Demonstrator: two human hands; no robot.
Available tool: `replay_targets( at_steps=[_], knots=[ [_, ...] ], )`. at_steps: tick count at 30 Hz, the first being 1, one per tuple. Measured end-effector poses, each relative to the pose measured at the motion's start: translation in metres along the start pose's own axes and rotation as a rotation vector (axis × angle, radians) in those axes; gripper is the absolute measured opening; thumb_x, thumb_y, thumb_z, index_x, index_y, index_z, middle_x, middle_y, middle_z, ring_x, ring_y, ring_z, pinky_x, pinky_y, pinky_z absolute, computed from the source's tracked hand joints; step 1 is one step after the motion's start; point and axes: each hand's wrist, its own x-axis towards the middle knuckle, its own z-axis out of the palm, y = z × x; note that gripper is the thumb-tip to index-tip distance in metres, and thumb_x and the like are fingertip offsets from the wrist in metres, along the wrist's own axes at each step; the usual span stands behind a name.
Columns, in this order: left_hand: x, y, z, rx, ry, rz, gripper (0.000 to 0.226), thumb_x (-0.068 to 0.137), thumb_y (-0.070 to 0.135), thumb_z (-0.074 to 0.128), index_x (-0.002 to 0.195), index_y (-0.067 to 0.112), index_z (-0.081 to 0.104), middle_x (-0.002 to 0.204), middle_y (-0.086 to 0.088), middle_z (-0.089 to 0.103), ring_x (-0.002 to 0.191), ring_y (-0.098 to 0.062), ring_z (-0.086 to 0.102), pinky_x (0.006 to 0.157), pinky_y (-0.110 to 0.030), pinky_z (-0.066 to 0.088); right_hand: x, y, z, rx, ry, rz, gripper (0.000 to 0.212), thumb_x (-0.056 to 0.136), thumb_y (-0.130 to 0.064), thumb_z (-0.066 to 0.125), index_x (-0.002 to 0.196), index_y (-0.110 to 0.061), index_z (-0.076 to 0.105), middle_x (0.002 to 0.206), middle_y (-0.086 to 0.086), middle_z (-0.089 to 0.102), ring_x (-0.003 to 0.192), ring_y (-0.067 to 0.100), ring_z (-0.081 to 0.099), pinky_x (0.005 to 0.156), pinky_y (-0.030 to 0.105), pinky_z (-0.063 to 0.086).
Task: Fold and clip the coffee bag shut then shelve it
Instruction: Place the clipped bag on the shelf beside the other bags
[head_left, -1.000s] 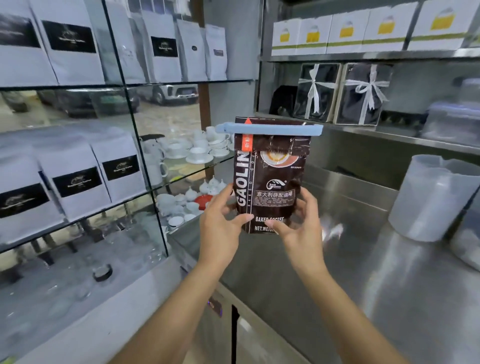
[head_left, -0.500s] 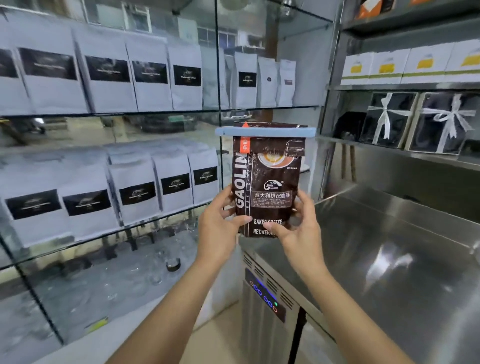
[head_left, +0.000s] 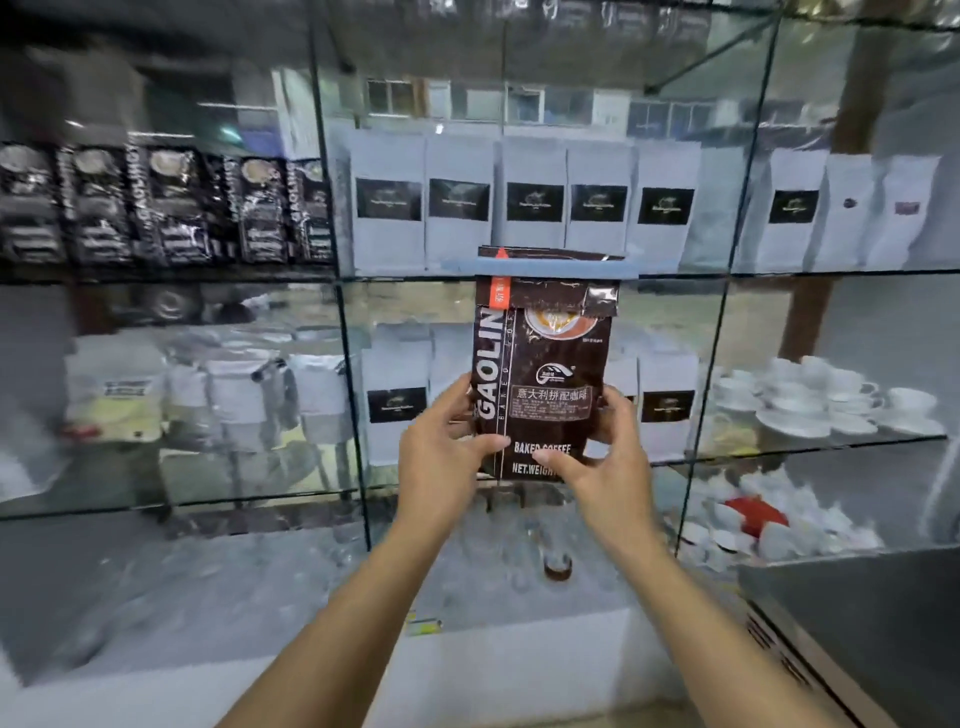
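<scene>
A glass shelf unit (head_left: 519, 278) stands beyond both hands, white bags (head_left: 460, 208) above them, cups (head_left: 826, 405) right of them. The coffee bag (head_left: 543, 374) is upright between the left hand (head_left: 441, 457) and right hand (head_left: 608, 462), both gripping its lower edges. A blue clip (head_left: 545, 267) crosses its folded top.

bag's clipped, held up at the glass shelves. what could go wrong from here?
1. The blue clip juts past both sides of the coffee bag; it could catch a glass divider.
2. Left hand and right hand grip only its lower half; it may tip.
</scene>
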Motion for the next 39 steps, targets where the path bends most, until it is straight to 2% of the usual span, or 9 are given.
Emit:
replay_targets(
  at_steps=[6, 11, 15, 18, 22, 24, 30, 36, 39],
  knots=[
    [0.052, 0.001, -0.080, 0.070, 0.166, 0.038, 0.073, 0.066, -0.018, 0.065, 0.117, 0.032, 0.049, 0.093, 0.012, 0.058, 0.064, 0.011, 0.062, 0.059, -0.015, 0.055, 0.047, 0.004, 0.102, 0.100, -0.142, -0.016, 0.073, 0.064, -0.001, 0.077, 0.110, -0.041, 0.037, 0.097, -0.024, 0.057, 0.085, -0.014, 0.056, 0.082, 0.022, 0.049],
    [0.107, -0.006, -0.144, 0.137, 0.285, 0.110, 0.067, 0.066, -0.018, 0.065, 0.114, 0.027, 0.057, 0.103, 0.004, 0.065, 0.084, -0.013, 0.068, 0.065, -0.031, 0.058, 0.093, 0.006, 0.186, 0.177, -0.214, -0.081, 0.073, 0.067, -0.004, 0.076, 0.124, -0.028, 0.037, 0.105, -0.010, 0.058, 0.087, -0.014, 0.053, 0.071, -0.005, 0.040],
    [0.153, -0.001, -0.190, 0.170, 0.385, 0.142, 0.071, 0.066, -0.018, 0.065, 0.110, 0.036, 0.050, 0.087, 0.010, 0.064, 0.061, 0.008, 0.063, 0.053, -0.013, 0.051, 0.139, -0.002, 0.248, 0.204, -0.305, -0.169, 0.072, 0.068, -0.008, 0.075, 0.125, -0.031, 0.036, 0.111, -0.009, 0.056, 0.091, -0.003, 0.054, 0.077, 0.002, 0.041],
    [0.184, 0.006, -0.224, 0.216, 0.441, 0.159, 0.072, 0.064, -0.010, 0.072, 0.125, 0.021, 0.050, 0.107, -0.019, 0.063, 0.066, 0.004, 0.058, 0.067, -0.026, 0.055, 0.170, -0.010, 0.290, 0.205, -0.335, -0.223, 0.072, 0.068, -0.013, 0.077, 0.124, -0.033, 0.036, 0.111, -0.013, 0.056, 0.095, 0.002, 0.055, 0.083, 0.015, 0.044],
    [0.232, 0.014, -0.266, 0.336, 0.489, 0.179, 0.079, 0.062, 0.001, 0.078, 0.131, 0.020, 0.044, 0.099, 0.010, 0.058, 0.084, -0.006, 0.060, 0.083, -0.044, 0.055, 0.209, -0.022, 0.339, 0.208, -0.360, -0.250, 0.076, 0.067, -0.016, 0.078, 0.128, -0.028, 0.033, 0.109, -0.016, 0.053, 0.094, 0.000, 0.052, 0.082, 0.018, 0.040],
    [0.258, 0.015, -0.286, 0.331, 0.486, 0.189, 0.081, 0.060, 0.003, 0.080, 0.130, 0.022, 0.044, 0.103, 0.007, 0.057, 0.089, -0.012, 0.061, 0.084, -0.048, 0.054, 0.227, -0.028, 0.360, 0.205, -0.356, -0.262, 0.076, 0.068, -0.014, 0.077, 0.128, -0.026, 0.033, 0.100, -0.024, 0.052, 0.085, -0.011, 0.050, 0.075, 0.010, 0.038],
    [0.334, 0.012, -0.332, 0.324, 0.416, 0.159, 0.081, 0.061, -0.001, 0.078, 0.131, 0.018, 0.042, 0.126, -0.005, 0.056, 0.094, -0.014, 0.060, 0.080, -0.050, 0.055, 0.273, -0.027, 0.425, 0.133, -0.285, -0.220, 0.077, 0.069, -0.018, 0.077, 0.130, -0.025, 0.031, 0.111, -0.011, 0.050, 0.103, 0.011, 0.049, 0.087, 0.029, 0.039],
    [0.413, -0.001, -0.364, 0.366, 0.339, 0.132, 0.081, 0.063, -0.004, 0.076, 0.133, 0.010, 0.038, 0.126, -0.010, 0.056, 0.110, -0.023, 0.055, 0.090, -0.050, 0.050, 0.324, -0.016, 0.482, 0.063, -0.226, -0.138, 0.080, 0.065, -0.015, 0.079, 0.130, -0.022, 0.033, 0.111, -0.006, 0.054, 0.101, 0.014, 0.052, 0.091, 0.034, 0.043],
    [0.448, -0.018, -0.376, 0.429, 0.311, 0.094, 0.065, 0.064, -0.002, 0.076, 0.122, 0.007, 0.049, 0.109, -0.011, 0.064, 0.098, -0.028, 0.062, 0.083, -0.050, 0.053, 0.346, -0.003, 0.504, -0.009, -0.226, -0.107, 0.082, 0.063, -0.014, 0.080, 0.128, -0.021, 0.032, 0.115, 0.003, 0.059, 0.104, 0.021, 0.057, 0.092, 0.042, 0.047]
  ],
)
